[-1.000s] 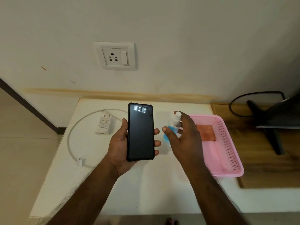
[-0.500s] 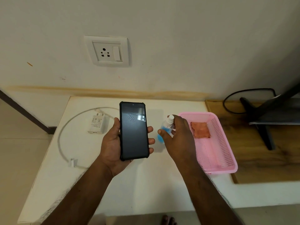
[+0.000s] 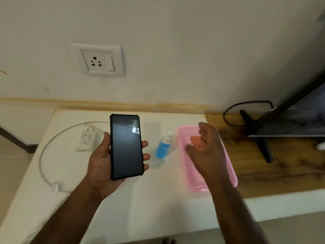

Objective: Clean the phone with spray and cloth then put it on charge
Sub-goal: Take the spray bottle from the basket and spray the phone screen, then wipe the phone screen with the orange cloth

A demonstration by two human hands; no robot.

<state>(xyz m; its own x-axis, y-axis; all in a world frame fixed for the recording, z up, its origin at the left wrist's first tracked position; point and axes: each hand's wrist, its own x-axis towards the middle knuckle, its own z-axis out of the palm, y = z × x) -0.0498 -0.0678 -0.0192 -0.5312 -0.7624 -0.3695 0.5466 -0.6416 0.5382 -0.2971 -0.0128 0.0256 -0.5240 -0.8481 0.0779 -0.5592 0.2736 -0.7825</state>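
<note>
From the head camera, the right hand (image 3: pixel 206 150) has let go of the spray bottle (image 3: pixel 163 147) since half a second ago and moved across over the pink basket (image 3: pixel 193 180), where it hangs blurred, its fingers loosely curled with nothing in them, just above the orange cloth (image 3: pixel 196 140) lying at the basket's far end. The bottle now stands by itself on the white table (image 3: pixel 140 205), upright, between the phone and the basket's left wall and close to that wall. The left hand (image 3: pixel 103 164) holds the phone (image 3: pixel 126 147) as before, screen up, thumb along its left edge and fingertips wrapped around the right edge; a patch of droplets sits on the upper part of the dark glass.

Left of the phone, the white charger (image 3: pixel 86 140) lies flat with its cable (image 3: pixel 45 150) looping out towards the table's left edge and back to a plug end (image 3: pixel 56 186) near the left forearm. The wall socket (image 3: pixel 99 59) is above the charger. The basket straddles the seam with the wooden surface (image 3: pixel 281 169), its near corner close to the front edge. Bare tabletop lies in front of the phone and bottle, between the two forearms.
</note>
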